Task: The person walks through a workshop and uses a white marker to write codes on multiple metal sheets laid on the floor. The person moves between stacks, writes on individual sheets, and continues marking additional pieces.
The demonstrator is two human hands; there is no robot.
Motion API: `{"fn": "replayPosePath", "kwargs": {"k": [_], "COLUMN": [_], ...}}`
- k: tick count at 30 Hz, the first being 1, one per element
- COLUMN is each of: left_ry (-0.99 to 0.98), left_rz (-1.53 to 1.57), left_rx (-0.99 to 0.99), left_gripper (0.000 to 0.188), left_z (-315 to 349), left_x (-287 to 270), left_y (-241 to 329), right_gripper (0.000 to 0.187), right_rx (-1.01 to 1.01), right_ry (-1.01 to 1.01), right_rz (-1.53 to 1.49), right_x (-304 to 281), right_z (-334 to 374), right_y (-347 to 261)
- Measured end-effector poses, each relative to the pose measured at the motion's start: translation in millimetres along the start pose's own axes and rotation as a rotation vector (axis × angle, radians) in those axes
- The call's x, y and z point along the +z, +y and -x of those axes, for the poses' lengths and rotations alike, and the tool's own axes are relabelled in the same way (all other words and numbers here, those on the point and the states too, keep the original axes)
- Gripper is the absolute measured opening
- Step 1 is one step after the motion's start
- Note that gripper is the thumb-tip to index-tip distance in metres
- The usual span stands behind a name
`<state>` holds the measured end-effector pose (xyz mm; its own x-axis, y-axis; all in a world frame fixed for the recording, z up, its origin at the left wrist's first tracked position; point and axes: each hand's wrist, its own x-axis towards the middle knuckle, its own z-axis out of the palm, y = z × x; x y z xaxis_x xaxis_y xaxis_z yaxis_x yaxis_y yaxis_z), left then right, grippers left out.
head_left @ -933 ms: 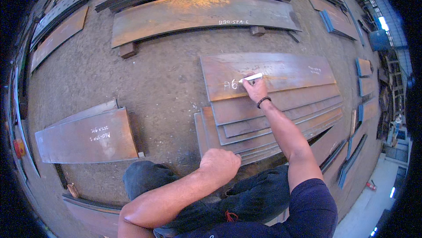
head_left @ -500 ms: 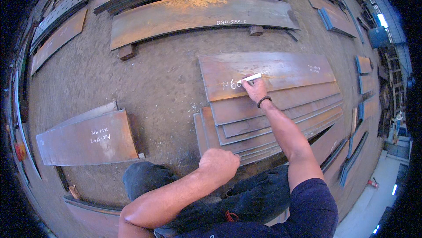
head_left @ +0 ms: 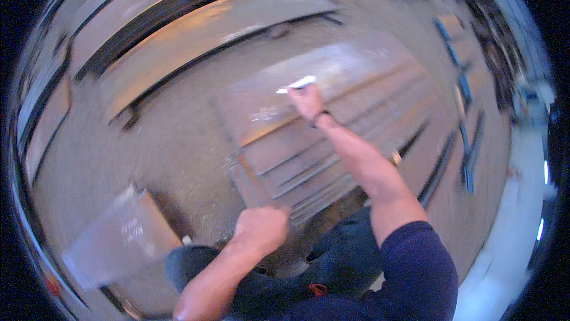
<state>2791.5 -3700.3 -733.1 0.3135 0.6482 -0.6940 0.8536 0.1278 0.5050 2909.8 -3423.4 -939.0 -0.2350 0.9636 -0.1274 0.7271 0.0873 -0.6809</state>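
A white marker (head_left: 305, 82) is gripped in my right hand (head_left: 307, 102), its tip pointing left. That hand is over the top steel plate (head_left: 338, 63) of a stepped stack; motion blur hides whether the tip touches the metal. White handwritten marks (head_left: 264, 113) show on the plate, left of and nearer than the marker. My left hand (head_left: 262, 227) is a closed fist above my knees, near the stack's close left corner. What it holds, if anything, is hidden. A dark bracelet (head_left: 320, 117) circles my right wrist.
Beyond the stack, a long rusty plate (head_left: 208, 42) rests on blocks. A smaller marked plate (head_left: 122, 238) lies at the lower left. Blue-edged plates (head_left: 469, 161) and dark bars are on the right. My bent knees (head_left: 338, 244) are close to the stack.
The whole view has turned and blurred. My right hand, still gripping the marker, has shifted away from the handwritten marks, farther along the plate. My left fist stays closed.
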Motion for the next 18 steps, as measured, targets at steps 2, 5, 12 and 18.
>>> {"fn": "replayPosePath", "kwargs": {"k": [2, 5, 12, 18], "left_ry": [-0.019, 0.001, 0.001, 0.092], "left_rz": [-0.006, 0.03, -0.126, 0.205], "left_rx": [0.004, 0.044, -0.173, -0.23], "left_gripper": [0.029, 0.035, 0.045, 0.044], "left_z": [0, -7, 49, 200], "left_x": [3, 10, 19, -11], "left_y": [2, 1, 24, 83], "right_gripper": [0.045, 0.031, 0.028, 0.039], "right_rx": [-0.053, -0.076, 0.285, 1.001], "right_ry": [-0.077, -0.059, 0.227, 0.037], "right_rz": [0.006, 0.031, -0.332, 0.183], "right_x": [-13, -52, -226, -428], "right_z": [7, 23, 151, 373], "right_y": [-13, -35, -18, 18]}}
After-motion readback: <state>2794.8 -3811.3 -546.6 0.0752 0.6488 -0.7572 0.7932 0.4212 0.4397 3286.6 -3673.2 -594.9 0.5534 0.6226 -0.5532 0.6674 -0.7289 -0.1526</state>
